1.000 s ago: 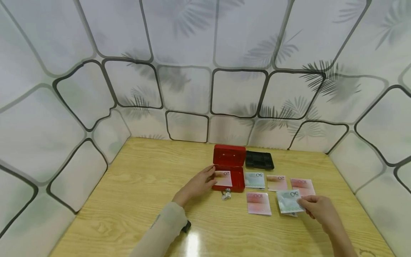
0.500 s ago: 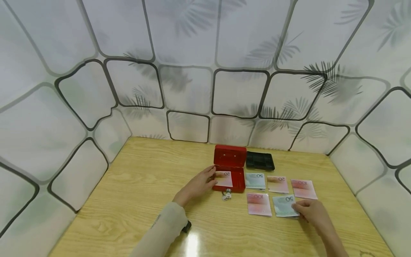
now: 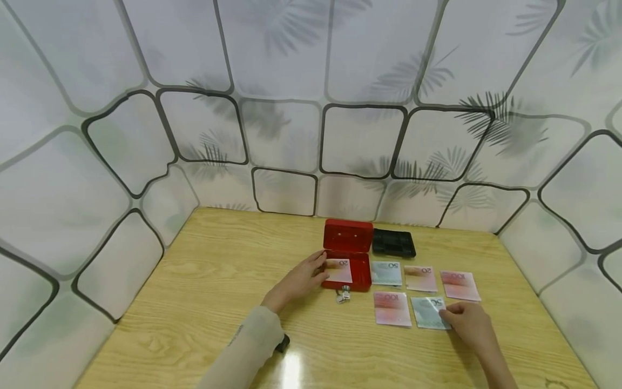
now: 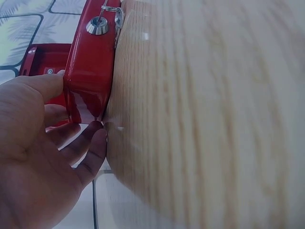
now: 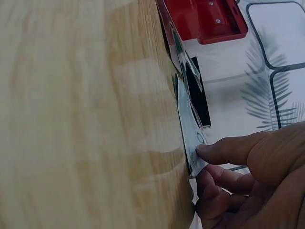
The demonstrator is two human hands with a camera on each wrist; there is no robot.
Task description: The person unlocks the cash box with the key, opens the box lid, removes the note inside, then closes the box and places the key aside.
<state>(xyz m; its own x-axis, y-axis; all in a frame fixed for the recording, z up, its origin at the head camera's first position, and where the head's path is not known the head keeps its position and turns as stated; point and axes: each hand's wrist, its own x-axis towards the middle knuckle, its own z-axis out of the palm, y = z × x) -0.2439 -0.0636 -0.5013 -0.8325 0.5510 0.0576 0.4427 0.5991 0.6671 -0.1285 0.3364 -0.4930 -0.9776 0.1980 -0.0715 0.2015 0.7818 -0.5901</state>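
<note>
An open red cash box (image 3: 360, 273) stands at the middle of the table, with a 20 banknote (image 3: 338, 272) inside. My left hand (image 3: 303, 278) holds its left end; in the left wrist view the thumb is at the rim and the fingers lie along the end wall. Keys (image 3: 344, 295) hang from the front lock (image 4: 97, 26). At the right, my right hand (image 3: 470, 323) pinches the right edge of a green 50 banknote (image 3: 428, 312) low at the table. In the right wrist view the thumb presses on its face and the other fingers are bent below.
Several banknotes lie right of the box: a 50 note (image 3: 386, 274), a 20 note (image 3: 420, 279), and two 100 notes, one at the far right (image 3: 460, 285) and one in front (image 3: 391, 309). A black compartment tray (image 3: 393, 243) sits behind them, near the patterned wall.
My right hand has brought the 50 note left and down to the table, lining it up beside the front 100 note. The left hand stays on the cash box.
</note>
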